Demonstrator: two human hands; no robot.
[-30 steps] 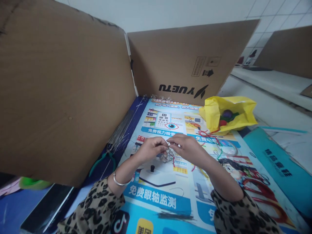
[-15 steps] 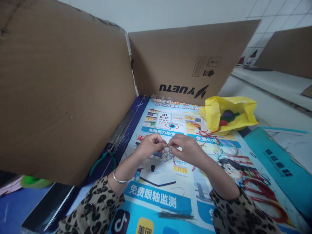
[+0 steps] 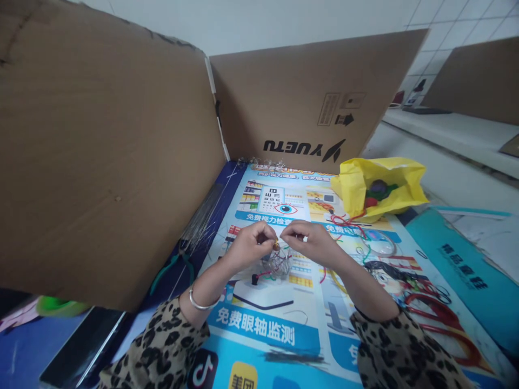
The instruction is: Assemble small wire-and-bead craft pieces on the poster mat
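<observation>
My left hand (image 3: 253, 244) is closed in a pinch at the top of a small openwork piece of thin silver wire (image 3: 279, 265) with red and green strands in it. The piece hangs below the fingertips, above the printed sheet, and a bit of yellow shows at the pinch. A short gap to the right, my right hand (image 3: 310, 243) has its thumb and fingers pressed together. Whatever lies in that pinch is too small to make out.
Cardboard panels (image 3: 308, 97) stand at the left and back. To the right are a yellow paper bag (image 3: 352, 189), red-handled scissors (image 3: 446, 324) and a teal box panel (image 3: 454, 270). Teal-handled pliers (image 3: 172, 270) and straight wires (image 3: 203, 219) lie left; short wires (image 3: 294, 357) lie in front.
My hands have drawn slightly apart at the fingertips. More of the wire piece now shows below and between them, with its coloured strands shifted.
</observation>
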